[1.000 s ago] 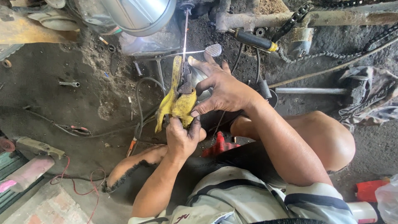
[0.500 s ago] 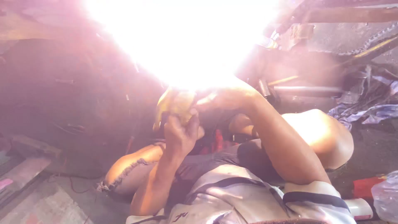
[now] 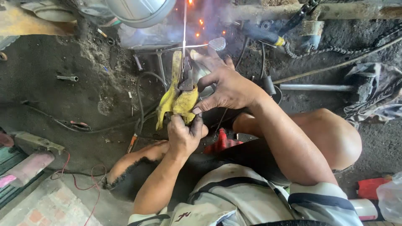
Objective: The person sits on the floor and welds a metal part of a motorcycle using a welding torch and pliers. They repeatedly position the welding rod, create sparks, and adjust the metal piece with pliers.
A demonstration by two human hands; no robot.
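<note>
Both hands grip yellow electrode holder (image 3: 178, 98): left hand (image 3: 183, 134) below, right hand (image 3: 228, 88) beside.

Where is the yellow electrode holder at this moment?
In the head view, the yellow electrode holder sits just left of centre, gripped from below by the left hand and steadied by the right hand. Its thin welding rod points up toward the sparks.

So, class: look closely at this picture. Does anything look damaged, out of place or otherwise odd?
Yes. The yellow electrode holder looks worn and grimy, gripped by a bare left hand and right hand while sparks fly above. A hammer, chain and bolt lie scattered on the dirty floor.
</note>
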